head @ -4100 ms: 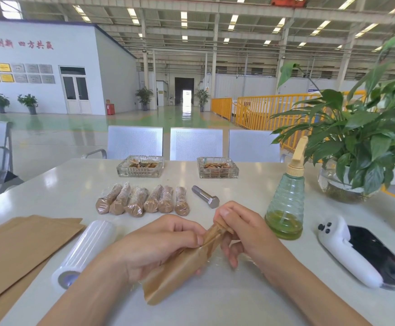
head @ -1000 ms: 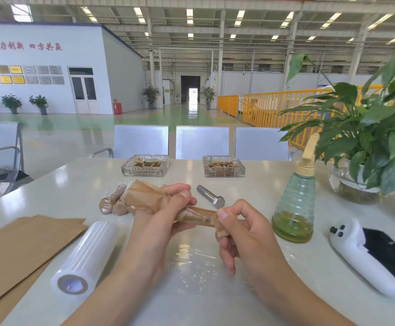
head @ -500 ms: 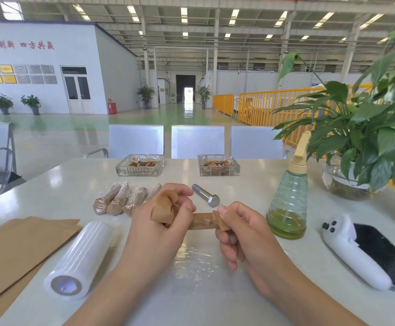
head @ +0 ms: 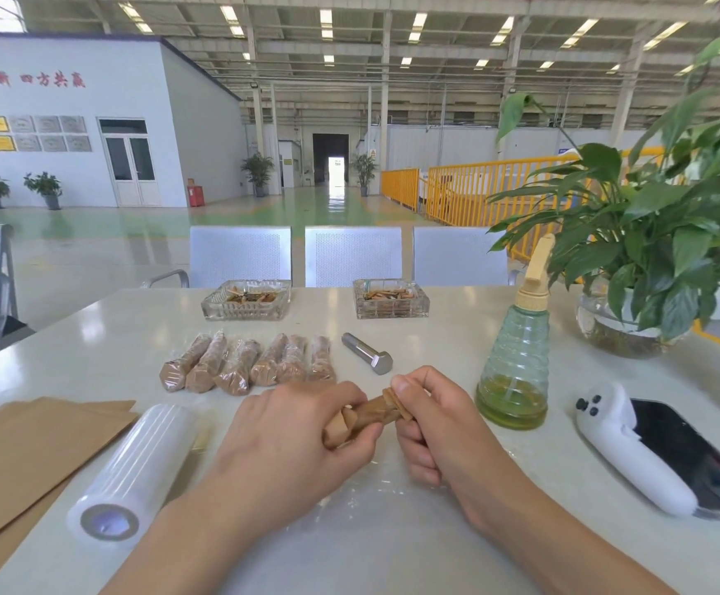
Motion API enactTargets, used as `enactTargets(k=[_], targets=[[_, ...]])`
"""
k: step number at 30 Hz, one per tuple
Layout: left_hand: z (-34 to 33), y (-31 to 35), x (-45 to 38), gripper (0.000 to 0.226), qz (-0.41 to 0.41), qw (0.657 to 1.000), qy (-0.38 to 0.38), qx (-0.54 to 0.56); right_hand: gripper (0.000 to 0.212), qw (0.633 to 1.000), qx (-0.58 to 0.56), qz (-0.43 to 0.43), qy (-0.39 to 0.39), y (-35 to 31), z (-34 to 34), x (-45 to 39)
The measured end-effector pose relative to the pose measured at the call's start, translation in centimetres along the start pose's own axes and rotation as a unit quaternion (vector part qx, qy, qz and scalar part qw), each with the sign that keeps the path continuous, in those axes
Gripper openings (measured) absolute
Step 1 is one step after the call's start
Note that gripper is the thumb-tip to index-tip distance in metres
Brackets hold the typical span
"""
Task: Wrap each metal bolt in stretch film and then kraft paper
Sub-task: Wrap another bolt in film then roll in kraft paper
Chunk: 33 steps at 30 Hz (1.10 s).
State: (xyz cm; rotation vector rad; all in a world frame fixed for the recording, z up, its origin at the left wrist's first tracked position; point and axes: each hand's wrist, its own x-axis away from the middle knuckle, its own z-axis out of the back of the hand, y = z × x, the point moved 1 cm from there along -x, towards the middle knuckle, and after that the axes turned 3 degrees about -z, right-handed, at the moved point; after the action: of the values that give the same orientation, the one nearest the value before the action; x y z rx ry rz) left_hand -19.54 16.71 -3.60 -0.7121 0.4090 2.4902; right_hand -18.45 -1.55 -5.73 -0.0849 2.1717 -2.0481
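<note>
Factory hall behind, green floor, yellow railing far right; work surface is a pale glossy table with three perforated metal chairs along its far edge. Both hands are at near centre, holding one kraft-wrapped bolt between them, just above the table. Left hand has its fingers curled round the bolt's left end, where a crumpled paper tail bunches under the fingertips. Right hand pinches the folded paper at the right end between thumb and curled fingers. Bolt lies roughly level, its right end slightly higher. A loose sheet of clear stretch film lies flat on the table under the hands. Just beyond the hands is a row of seven wrapped bolts, brown paper showing through film, laid side by side. One bare metal bolt lies right of that row, hex head towards the near side. Stretch film roll lies near left, its core end facing the camera, resting partly on a stack of kraft paper sheets. Two glass ashtrays sit at the far side. On the right: green spray bottle, potted plant in a glass bowl, a white handheld device touching a dark phone.
</note>
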Motion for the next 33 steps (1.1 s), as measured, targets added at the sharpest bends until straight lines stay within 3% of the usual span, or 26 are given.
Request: enactTargets(k=[4,8,15,19,24,29,33], targets=[[-0.1,-0.6,-0.2,0.025,-0.018,0.997,-0.072,-0.016,0.020,1.000,0.007,-0.001,0.016,0.3,0.0,0.0],[-0.4,-0.7,-0.2,0.029,-0.032,0.996,-0.077,-0.025,0.019,0.999,0.029,0.009,0.020,0.4,-0.1,0.0],[-0.4,-1.4,-0.9,0.063,-0.031,0.996,-0.056,-0.062,0.024,1.000,0.028,0.009,-0.012,0.3,-0.2,0.1],[-1.1,-1.5,-1.2,0.076,-0.033,0.991,-0.086,-0.100,0.028,0.998,0.065,0.013,-0.013,0.3,-0.1,0.1],[-1.6,-2.4,-0.5,0.068,-0.039,0.988,-0.134,-0.073,0.029,0.975,0.208,0.078,-0.016,0.7,-0.3,0.2],[-1.9,-2.3,0.4,0.069,-0.068,0.992,-0.106,0.004,0.023,0.964,0.251,0.084,-0.017,0.9,-0.2,0.2],[-2.1,-2.3,0.2,0.045,-0.077,0.988,-0.099,0.084,0.038,0.942,0.321,0.097,0.001,1.1,0.3,0.1]])
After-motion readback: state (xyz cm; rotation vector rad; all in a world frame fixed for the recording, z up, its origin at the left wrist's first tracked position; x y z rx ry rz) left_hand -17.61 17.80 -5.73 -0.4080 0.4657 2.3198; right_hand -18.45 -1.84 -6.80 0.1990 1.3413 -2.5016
